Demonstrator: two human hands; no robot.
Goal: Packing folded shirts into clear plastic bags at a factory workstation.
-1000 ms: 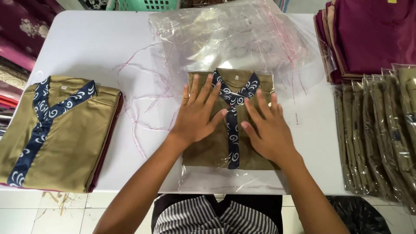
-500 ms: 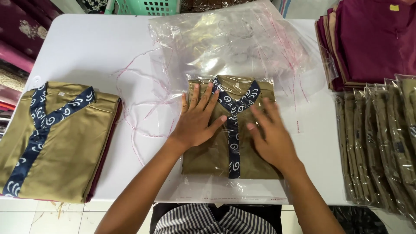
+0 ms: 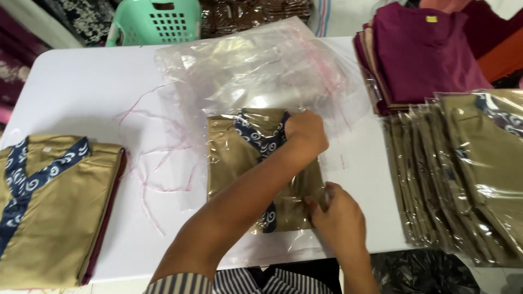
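A folded tan garment with a navy patterned collar (image 3: pixel 239 158) lies in a clear plastic bag (image 3: pixel 218 179) in the middle of the white table (image 3: pixel 81 81). My left forearm crosses over it, and my left hand (image 3: pixel 306 130) is closed on the bag and garment at their far right corner. At the near right corner my right hand (image 3: pixel 338 218) pinches the edge of the bag and garment. The lower part of the collar is hidden under my left arm.
A pile of empty clear bags (image 3: pixel 256 71) lies behind the garment, and thin pink strips (image 3: pixel 158 163) are scattered to its left. Unbagged tan garments (image 3: pixel 54 207) are stacked at the left. Bagged ones (image 3: pixel 463 174) and maroon folded clothes (image 3: pixel 425 49) sit at the right. A green basket (image 3: pixel 158 22) stands beyond the table.
Both hands lay flat on the garment before. My left hand has reached across to the far right corner, and my right hand has slid down to the near right corner and gripped it.
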